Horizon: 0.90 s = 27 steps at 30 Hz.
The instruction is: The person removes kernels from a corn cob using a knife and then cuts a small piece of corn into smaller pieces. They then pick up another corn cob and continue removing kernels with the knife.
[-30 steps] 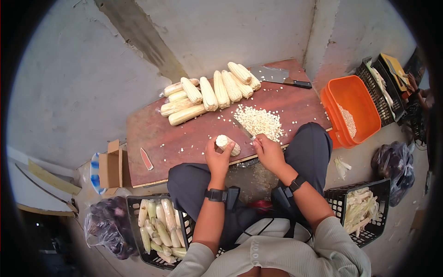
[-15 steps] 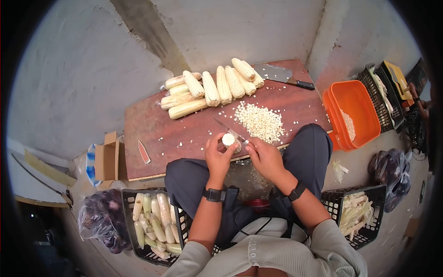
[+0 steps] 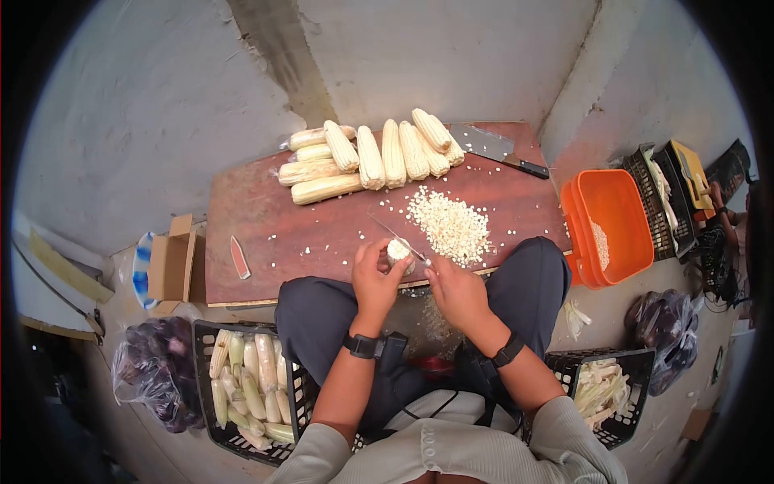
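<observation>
My left hand (image 3: 376,278) is wrapped round an ear of corn (image 3: 398,252), its pale cut end pointing up. In my right hand (image 3: 455,292) is a small knife (image 3: 393,232) with a thin blade, which lies against the ear's upper end. Beyond my hands, a heap of loose corn kernels (image 3: 448,226) is spread on the reddish-brown board (image 3: 266,218). Several husked ears of corn (image 3: 392,153) rest in a row along the back, some others lying sideways on the left.
A cleaver (image 3: 489,147) lies at the back right. Beside the board stands an orange bin (image 3: 617,270) with kernels inside. Black crates hold unpeeled corn (image 3: 250,387) on the left and husks (image 3: 601,391) on the right. A red-and-white pointed object (image 3: 239,258) lies at left.
The camera view has shifted slightly. The knife blade now crosses the top of the ear, where before it was just behind it. Both hands keep their hold.
</observation>
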### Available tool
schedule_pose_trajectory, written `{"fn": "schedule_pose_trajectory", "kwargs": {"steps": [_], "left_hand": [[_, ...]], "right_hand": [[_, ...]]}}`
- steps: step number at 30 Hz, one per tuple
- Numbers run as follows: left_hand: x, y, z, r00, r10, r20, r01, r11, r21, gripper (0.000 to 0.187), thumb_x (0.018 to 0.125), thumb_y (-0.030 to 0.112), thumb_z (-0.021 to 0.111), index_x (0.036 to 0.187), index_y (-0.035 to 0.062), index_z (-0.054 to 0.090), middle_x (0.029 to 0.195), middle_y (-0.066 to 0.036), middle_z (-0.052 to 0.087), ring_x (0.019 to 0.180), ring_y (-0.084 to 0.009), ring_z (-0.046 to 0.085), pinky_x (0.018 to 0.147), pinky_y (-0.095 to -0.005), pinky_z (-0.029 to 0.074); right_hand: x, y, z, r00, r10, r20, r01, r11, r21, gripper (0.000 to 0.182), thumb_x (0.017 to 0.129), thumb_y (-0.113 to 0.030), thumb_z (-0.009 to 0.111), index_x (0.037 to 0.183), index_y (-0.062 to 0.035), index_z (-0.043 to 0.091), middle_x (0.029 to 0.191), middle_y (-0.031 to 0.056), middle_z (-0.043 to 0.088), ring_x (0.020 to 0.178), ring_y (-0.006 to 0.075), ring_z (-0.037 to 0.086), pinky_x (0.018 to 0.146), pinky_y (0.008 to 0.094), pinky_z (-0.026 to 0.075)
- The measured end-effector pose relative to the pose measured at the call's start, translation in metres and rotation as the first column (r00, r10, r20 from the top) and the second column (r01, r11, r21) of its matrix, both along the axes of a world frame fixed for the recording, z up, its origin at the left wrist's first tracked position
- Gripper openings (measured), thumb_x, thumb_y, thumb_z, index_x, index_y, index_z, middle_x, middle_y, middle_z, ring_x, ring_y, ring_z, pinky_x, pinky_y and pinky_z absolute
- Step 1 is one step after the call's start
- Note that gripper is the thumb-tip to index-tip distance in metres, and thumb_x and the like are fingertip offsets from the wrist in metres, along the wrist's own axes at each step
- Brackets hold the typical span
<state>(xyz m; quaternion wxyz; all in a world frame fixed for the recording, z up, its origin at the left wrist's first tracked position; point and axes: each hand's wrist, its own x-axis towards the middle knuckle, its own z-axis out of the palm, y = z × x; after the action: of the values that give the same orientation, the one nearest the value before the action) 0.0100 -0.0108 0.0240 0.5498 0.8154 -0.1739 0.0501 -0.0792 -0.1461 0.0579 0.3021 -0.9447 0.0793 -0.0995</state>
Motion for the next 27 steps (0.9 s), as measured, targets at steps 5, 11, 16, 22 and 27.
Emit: {"fn": "schedule_pose_trajectory", "kwargs": {"steps": [5, 11, 16, 22, 27], "left_hand": [[0.001, -0.003, 0.002, 1.0, 0.0, -0.004, 0.0, 1.0, 0.013, 0.04, 0.071, 0.017, 0.079, 0.103, 0.0013, 0.062, 0.097, -0.009, 0.058, 0.085, -0.0204, 0.062, 0.067, -0.0286, 0.051], [0.006, 0.002, -0.002, 1.0, 0.026, 0.011, -0.027, 0.999, 0.023, 0.039, 0.073, 0.019, 0.077, 0.104, 0.0015, 0.061, 0.096, -0.01, 0.058, 0.084, -0.0209, 0.061, 0.066, -0.0286, 0.051], [0.006, 0.003, 0.0, 1.0, 0.027, -0.001, -0.027, 0.999, 0.028, 0.036, 0.075, 0.018, 0.075, 0.104, 0.0021, 0.061, 0.096, -0.01, 0.057, 0.085, -0.0198, 0.06, 0.067, -0.0279, 0.05], [0.005, 0.0, 0.003, 0.997, -0.005, 0.073, -0.004, 0.992, 0.123, 0.035, 0.075, 0.017, 0.075, 0.103, 0.0009, 0.06, 0.094, -0.01, 0.057, 0.083, -0.0199, 0.059, 0.067, -0.0279, 0.05], [0.004, 0.003, 0.001, 0.993, -0.035, 0.111, 0.019, 0.989, 0.144, 0.035, 0.075, 0.015, 0.075, 0.101, -0.0013, 0.059, 0.092, -0.011, 0.055, 0.079, -0.02, 0.058, 0.064, -0.028, 0.05]], "right_hand": [[0.005, -0.006, -0.01, 0.996, -0.02, -0.086, 0.01, 0.994, -0.11, 0.018, 0.093, -0.023, 0.05, 0.091, -0.0053, 0.049, 0.069, 0.0171, 0.059, 0.061, 0.0367, 0.059, 0.054, 0.0455, 0.046], [0.009, -0.001, -0.022, 0.997, 0.013, -0.078, -0.022, 0.993, -0.114, 0.022, 0.093, -0.026, 0.048, 0.096, -0.005, 0.049, 0.07, 0.0174, 0.06, 0.061, 0.0368, 0.06, 0.053, 0.0462, 0.048], [-0.003, -0.003, -0.014, 0.996, 0.007, -0.089, -0.018, 0.991, -0.13, 0.02, 0.093, -0.025, 0.049, 0.093, -0.0049, 0.048, 0.068, 0.0163, 0.06, 0.058, 0.0346, 0.06, 0.052, 0.0438, 0.048], [-0.007, -0.001, 0.0, 0.99, -0.012, -0.14, -0.009, 0.988, -0.153, 0.021, 0.093, -0.024, 0.05, 0.089, -0.0041, 0.047, 0.062, 0.0156, 0.059, 0.055, 0.0334, 0.06, 0.05, 0.0427, 0.048], [0.001, -0.004, -0.009, 0.993, 0.036, -0.114, -0.051, 0.989, -0.14, 0.012, 0.086, -0.013, 0.052, 0.087, -0.0027, 0.047, 0.062, 0.015, 0.059, 0.058, 0.0331, 0.062, 0.052, 0.0423, 0.049]]}}
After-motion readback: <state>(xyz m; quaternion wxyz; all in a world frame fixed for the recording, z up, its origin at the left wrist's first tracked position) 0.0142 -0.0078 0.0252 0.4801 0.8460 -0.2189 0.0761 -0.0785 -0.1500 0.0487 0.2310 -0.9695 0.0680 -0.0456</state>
